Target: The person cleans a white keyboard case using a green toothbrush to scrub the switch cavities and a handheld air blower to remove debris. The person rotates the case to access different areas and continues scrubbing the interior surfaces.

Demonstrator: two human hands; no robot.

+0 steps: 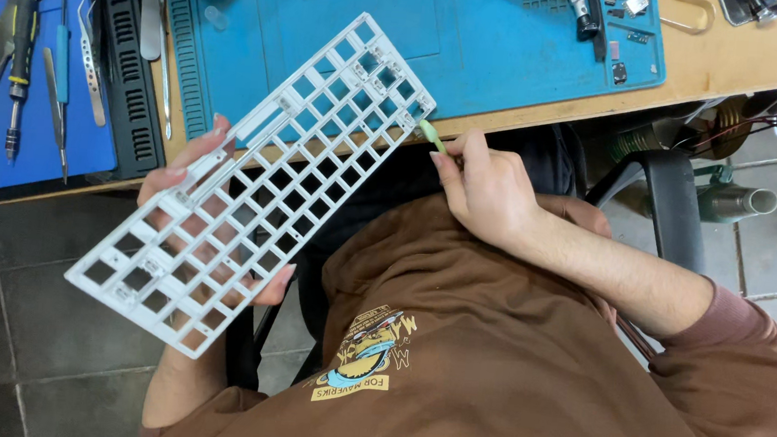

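My left hand (186, 193) holds a white keyboard plate (261, 175), a flat grid of square cut-outs, from underneath; fingers show through the holes and a thumb curls over its lower edge. The plate is tilted, running from lower left to upper right above my lap. My right hand (485, 188) pinches a small pale green tool (432, 136) whose tip touches the plate's right corner. I wear a brown sweatshirt.
A wooden desk (758, 63) carries a teal work mat (478, 48) with small parts. At left a blue mat (41, 122) holds tweezers (92, 71), a screwdriver (20, 55) and pliers. A black chair armrest (671, 206) stands at right above the tiled floor.
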